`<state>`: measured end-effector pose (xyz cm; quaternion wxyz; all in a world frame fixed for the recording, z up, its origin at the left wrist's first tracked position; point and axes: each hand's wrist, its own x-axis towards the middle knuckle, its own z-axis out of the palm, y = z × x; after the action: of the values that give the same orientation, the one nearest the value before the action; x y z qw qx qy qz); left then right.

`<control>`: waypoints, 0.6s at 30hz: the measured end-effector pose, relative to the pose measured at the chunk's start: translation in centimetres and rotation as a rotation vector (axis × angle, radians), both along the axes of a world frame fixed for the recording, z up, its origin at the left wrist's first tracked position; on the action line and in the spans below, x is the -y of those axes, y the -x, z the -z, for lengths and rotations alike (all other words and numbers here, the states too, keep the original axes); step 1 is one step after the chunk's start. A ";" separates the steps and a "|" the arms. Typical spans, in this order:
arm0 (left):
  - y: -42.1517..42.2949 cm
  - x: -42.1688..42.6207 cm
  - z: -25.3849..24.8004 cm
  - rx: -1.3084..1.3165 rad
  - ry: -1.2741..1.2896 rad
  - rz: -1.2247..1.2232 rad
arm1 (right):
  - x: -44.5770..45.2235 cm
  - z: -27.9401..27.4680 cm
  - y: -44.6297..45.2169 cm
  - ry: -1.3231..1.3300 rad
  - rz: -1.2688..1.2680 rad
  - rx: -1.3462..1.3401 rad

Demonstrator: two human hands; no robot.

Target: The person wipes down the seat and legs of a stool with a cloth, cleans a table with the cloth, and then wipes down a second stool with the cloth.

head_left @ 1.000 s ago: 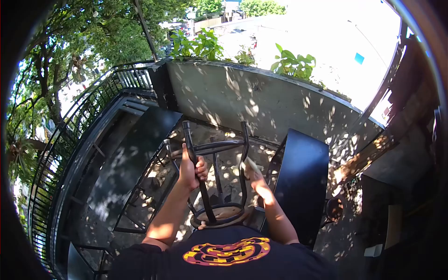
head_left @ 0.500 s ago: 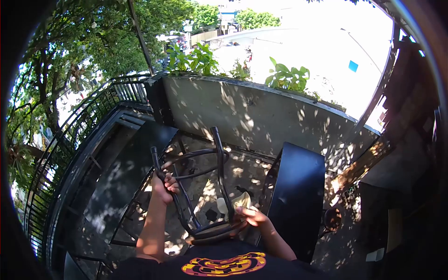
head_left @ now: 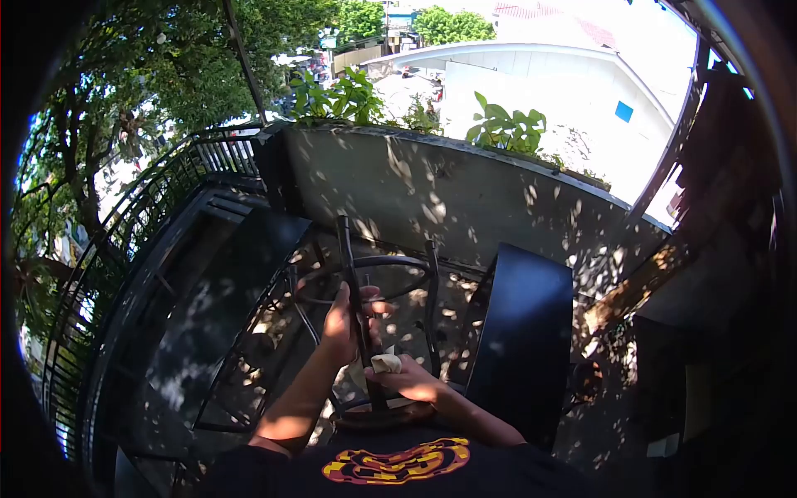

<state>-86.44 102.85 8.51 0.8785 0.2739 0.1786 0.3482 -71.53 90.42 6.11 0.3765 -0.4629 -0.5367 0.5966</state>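
Observation:
An upside-down stool with dark metal legs (head_left: 432, 307) stands against my body, its round seat (head_left: 386, 415) at the bottom. My left hand (head_left: 347, 322) is around the near leg at about mid-height, with the fingers partly hidden behind the metal. Lower on the same leg, my right hand (head_left: 402, 378) presses a pale cloth (head_left: 386, 363) against the tube. A ring of metal joins the legs near their upturned ends.
A dark table (head_left: 527, 332) stands to the right and another dark tabletop (head_left: 228, 303) to the left. Ahead runs a concrete wall (head_left: 357, 178) with plants above it. A metal railing (head_left: 124, 266) curves along the left. A round stool (head_left: 588, 380) sits beyond the right table.
The stool has turned between my hands. My left hand has moved right and up along with it. My right hand has shifted left with the cloth, onto the leg that my left hand holds.

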 end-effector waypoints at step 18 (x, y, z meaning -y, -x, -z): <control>-1.8 1.1 -0.3 0.025 -0.035 0.107 | -10.2 10.8 -6.9 -0.516 0.702 0.597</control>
<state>-84.62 101.71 8.81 0.8932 0.2940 0.1468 0.3069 -64.61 100.65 -4.71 0.4859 -0.6570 -0.5626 0.1254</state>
